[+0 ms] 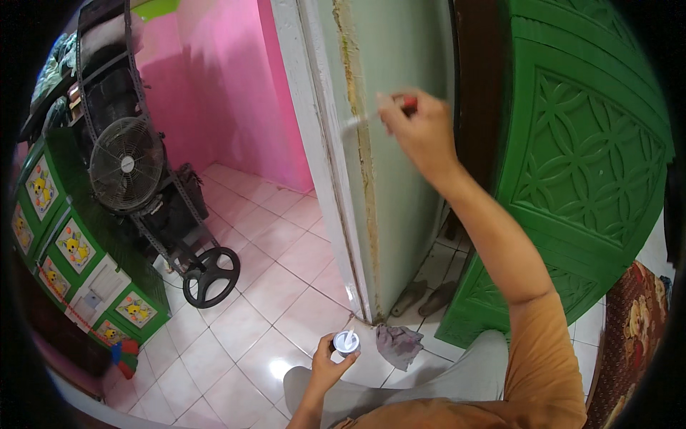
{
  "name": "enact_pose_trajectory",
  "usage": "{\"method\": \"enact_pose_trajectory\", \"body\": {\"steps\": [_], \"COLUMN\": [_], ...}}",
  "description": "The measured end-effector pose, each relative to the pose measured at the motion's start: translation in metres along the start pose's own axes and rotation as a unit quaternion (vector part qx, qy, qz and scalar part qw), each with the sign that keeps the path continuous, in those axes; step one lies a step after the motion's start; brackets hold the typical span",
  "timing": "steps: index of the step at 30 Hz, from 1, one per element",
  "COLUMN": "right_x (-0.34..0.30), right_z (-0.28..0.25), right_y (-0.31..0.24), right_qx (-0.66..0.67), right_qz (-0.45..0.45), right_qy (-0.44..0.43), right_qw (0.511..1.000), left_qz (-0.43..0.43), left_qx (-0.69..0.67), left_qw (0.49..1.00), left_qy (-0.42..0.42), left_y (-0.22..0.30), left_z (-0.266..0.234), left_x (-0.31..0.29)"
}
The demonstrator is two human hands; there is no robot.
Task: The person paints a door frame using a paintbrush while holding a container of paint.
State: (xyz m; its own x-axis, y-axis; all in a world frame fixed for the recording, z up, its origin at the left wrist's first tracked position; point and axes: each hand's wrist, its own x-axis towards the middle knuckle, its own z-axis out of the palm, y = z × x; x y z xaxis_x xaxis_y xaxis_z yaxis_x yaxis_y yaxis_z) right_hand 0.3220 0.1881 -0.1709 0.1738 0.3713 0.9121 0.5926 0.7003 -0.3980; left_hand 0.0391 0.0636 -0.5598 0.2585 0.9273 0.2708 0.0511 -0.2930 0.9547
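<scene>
"Where is the cup on your feed?"

"I have the cup [346, 342] low in my view, above the tiles [279, 322]. The left hand [329, 370] holds it, thumb and fingers around its sides. I see white inside, with something pale standing in it."

"And the other hand?"

"My right hand [423, 129] is raised at the wall [404, 179], pinching a tool [409, 105] with a red part. Its pale end points left, toward the rough, yellowish strip [363, 154] beside the white frame [321, 121]. It's blurred, so I can't tell whether it touches."

"What's near the wall's foot?"

"A crumpled grey rag [399, 345] on the tiles, just right of the cup, and slippers [437, 299] close to the wall."

"Further out?"

"On my right, a carved green panel [579, 150]. On my left, past the frame, a pink wall [207, 93], a round fan [127, 163], a black wheel [209, 274] below it, and a green cabinet [153, 304] bearing yellow cartoon pictures."
</scene>
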Motion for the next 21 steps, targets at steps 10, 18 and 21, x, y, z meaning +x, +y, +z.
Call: {"method": "enact_pose_trajectory", "body": {"steps": [10, 18, 21], "right_x": [-0.005, -0.151, -0.136], "right_z": [0.015, -0.015, -0.030], "right_y": [0.023, 0.038, 0.025], "right_qx": [0.115, 0.002, -0.007], "right_qz": [-0.039, 0.080, 0.067], "right_qy": [0.107, -0.033, -0.014], "right_qw": [0.987, 0.996, 0.998], "left_qz": [-0.010, -0.011, -0.018], "left_qx": [-0.010, -0.003, -0.002], "left_qw": [1.000, 1.000, 1.000], "left_qy": [-0.002, 0.000, 0.001], "left_y": [0.006, 0.006, 0.001], "left_z": [0.005, 0.009, 0.008], "left_x": [0.000, -0.002, -0.003]}}
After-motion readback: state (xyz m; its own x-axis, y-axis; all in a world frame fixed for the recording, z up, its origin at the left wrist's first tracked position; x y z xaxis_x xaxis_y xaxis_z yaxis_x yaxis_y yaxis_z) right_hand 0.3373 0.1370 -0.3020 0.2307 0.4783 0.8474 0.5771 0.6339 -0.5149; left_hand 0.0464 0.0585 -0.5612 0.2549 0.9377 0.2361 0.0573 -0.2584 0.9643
